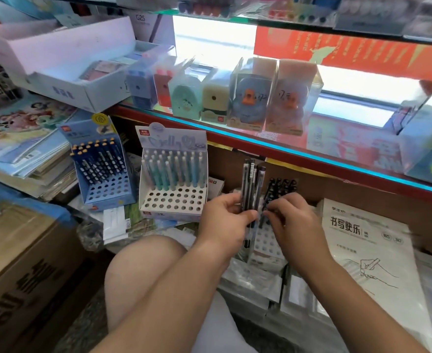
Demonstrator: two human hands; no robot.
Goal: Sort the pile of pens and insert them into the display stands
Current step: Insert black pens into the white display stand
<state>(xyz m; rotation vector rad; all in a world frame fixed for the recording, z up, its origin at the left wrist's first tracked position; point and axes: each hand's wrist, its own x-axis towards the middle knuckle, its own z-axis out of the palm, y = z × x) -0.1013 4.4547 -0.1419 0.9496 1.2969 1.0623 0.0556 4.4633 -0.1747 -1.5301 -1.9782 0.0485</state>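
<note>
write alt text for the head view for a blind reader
A left hand holds a bundle of dark slim pens upright, the right hand touching it. Beside them stand a white cardboard display stand of pastel pens and a blue cardboard display stand of navy pens.

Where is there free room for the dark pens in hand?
Empty holes fill the front rows of the white stand, below its pastel pens, and the lower front of the blue stand. The third stand, by the left hand gripping the dark pens, also shows bare holes. Around the stands, packets and papers crowd.
</note>
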